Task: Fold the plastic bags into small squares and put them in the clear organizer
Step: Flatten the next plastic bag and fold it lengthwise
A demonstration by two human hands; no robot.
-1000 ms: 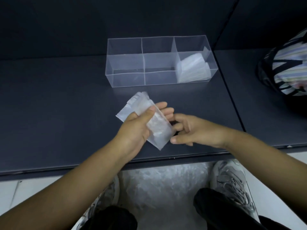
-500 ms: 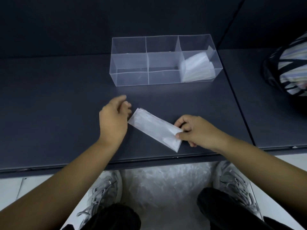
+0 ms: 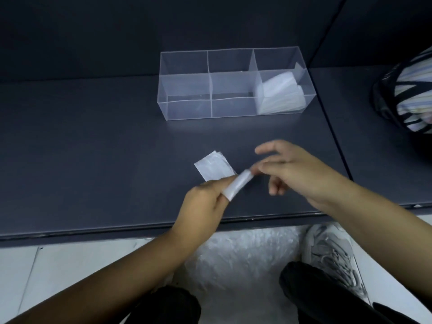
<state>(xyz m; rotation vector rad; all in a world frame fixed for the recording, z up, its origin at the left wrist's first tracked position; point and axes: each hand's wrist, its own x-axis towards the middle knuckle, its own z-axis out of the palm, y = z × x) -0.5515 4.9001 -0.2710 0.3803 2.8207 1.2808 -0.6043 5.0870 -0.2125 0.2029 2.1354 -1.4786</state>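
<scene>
Tabletop (image 3: 81,160): dark, matte.

Organizer (image 3: 187,108): clear and divided. It stood at the back, well apart from both hands.

Bag (image 3: 214,169): thin translucent film, folded to a narrow strip. Its far end lay flat on the tabletop towards the front edge. Its near end curled up over the left hand (image 3: 204,204), whose fingers pinched it. Judged very light, limp and slippery, and apt to spring open. Best held at the crease with the flat part pressed down.

Right hand (image 3: 299,170): blurred, fingers spread. One tip was at or just beside the raised fold; contact could not be told.

Folded bags (image 3: 279,94): a stack in the organizer's right compartment.

Striped item (image 3: 411,90): far right, partly out of view.
</scene>
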